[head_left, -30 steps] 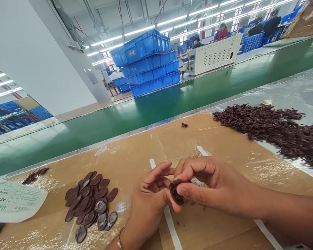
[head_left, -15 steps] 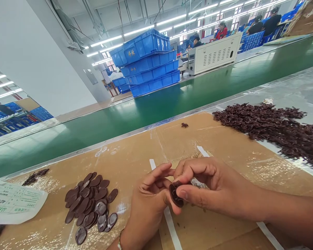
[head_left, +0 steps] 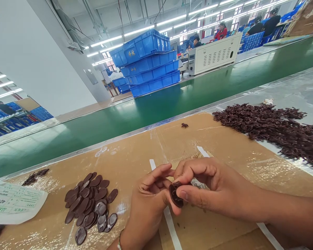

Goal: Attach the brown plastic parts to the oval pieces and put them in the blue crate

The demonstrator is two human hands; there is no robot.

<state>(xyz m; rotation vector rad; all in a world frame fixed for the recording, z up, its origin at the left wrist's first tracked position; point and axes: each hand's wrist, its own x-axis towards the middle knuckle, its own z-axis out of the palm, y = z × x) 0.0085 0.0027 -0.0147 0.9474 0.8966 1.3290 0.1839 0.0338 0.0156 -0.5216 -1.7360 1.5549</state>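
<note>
Between my two hands is a small dark brown oval piece (head_left: 175,196), tilted up on its edge. My left hand (head_left: 151,201) pinches it from the left, its thumb and a finger at the lower rim. From the right, my right hand (head_left: 211,187) grips its upper part with thumb and bent forefinger. Whether a second small part sits under those fingertips is hidden. A heap of similar brown oval pieces (head_left: 87,201) lies on the brown board to the left of my left hand; a few show a shiny, ringed face.
Dark brown twig-like strands (head_left: 271,128) are heaped at the right, with a tiny cluster (head_left: 184,125) farther left. A white labelled bottle (head_left: 18,201) lies at the left edge. Beyond the board (head_left: 130,156) runs a green conveyor belt (head_left: 151,107), with stacked blue crates (head_left: 151,69) behind.
Both hands keep the same grip on the oval piece, with hardly any movement. A distant person at the far left has shifted slightly.
</note>
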